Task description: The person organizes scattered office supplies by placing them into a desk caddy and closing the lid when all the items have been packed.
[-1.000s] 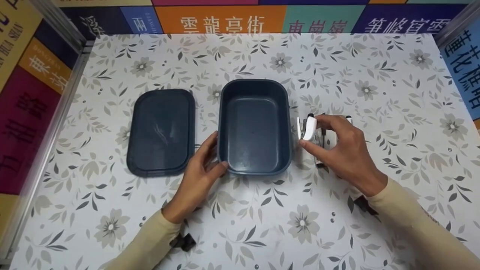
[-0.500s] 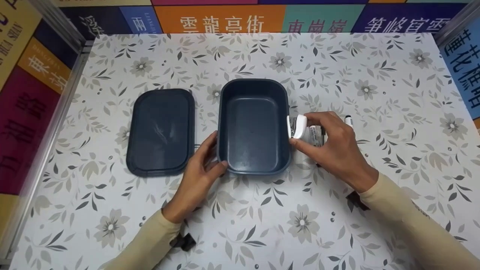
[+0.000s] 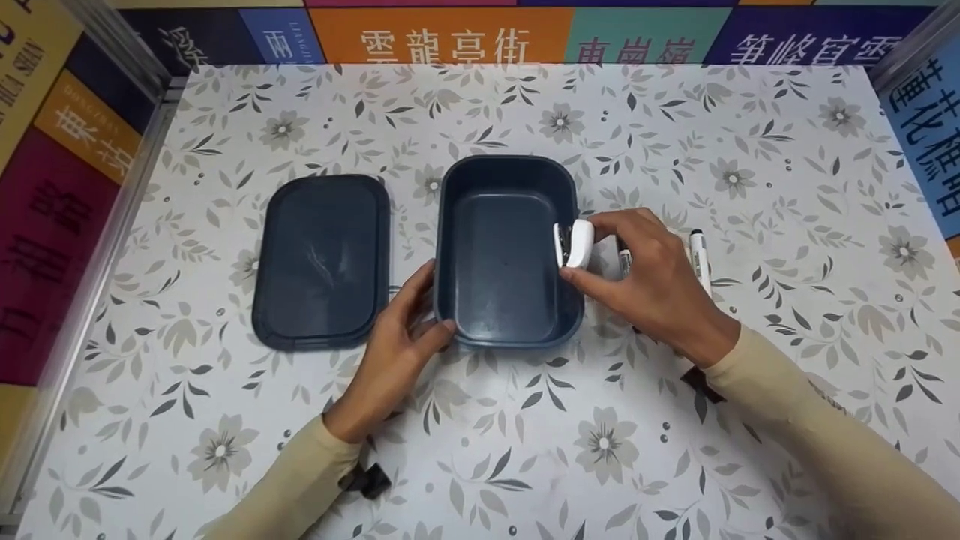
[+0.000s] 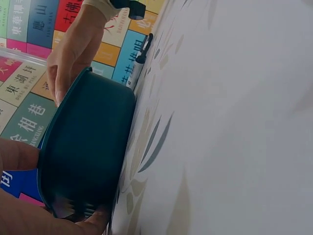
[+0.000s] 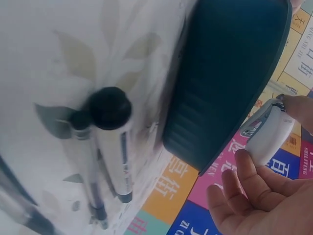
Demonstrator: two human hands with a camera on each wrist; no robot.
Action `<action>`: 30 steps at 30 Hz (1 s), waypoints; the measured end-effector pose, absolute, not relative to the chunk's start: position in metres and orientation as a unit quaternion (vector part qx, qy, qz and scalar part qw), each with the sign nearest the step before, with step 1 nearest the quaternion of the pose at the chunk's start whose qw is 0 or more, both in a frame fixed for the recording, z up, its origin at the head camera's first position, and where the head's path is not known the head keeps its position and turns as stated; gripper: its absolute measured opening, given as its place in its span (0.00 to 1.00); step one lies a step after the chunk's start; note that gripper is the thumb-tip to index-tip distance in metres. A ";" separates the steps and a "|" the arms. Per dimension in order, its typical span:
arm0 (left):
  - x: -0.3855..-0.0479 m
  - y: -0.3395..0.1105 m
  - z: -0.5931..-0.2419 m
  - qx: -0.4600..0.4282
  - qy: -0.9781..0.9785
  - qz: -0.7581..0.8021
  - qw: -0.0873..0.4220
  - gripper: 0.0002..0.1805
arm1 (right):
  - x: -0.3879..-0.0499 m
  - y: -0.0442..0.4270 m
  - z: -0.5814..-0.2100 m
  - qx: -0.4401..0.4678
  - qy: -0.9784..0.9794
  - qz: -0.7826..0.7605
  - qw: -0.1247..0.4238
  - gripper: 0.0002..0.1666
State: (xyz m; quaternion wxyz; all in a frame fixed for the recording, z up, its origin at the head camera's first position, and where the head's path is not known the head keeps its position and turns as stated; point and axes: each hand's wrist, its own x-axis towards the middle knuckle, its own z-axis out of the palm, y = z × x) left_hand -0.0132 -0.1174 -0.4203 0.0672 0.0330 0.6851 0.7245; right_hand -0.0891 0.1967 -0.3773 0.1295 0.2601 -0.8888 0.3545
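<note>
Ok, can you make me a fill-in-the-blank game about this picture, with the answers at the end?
1. The right hand pinches a stapler coloured ____.
2. In the head view, the lid lies to the ____ of the box.
3. Out of lid and box, the left hand is holding the ____.
4. In the head view, the marker farthest right has a cap coloured ____.

Missing words: white; left; box; black.
</note>
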 end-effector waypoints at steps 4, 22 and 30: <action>-0.015 -0.117 -0.420 0.033 0.684 0.726 0.067 0.46 | -0.092 0.193 -0.371 0.270 -0.891 0.345 0.120 0.34; -0.016 -0.114 -0.419 0.037 0.687 0.723 0.067 0.45 | -0.108 0.176 -0.351 0.281 -0.903 0.315 0.075 0.33; -0.016 -0.113 -0.417 0.036 0.686 0.724 0.067 0.46 | -0.116 0.166 -0.341 0.268 -0.913 0.306 0.037 0.33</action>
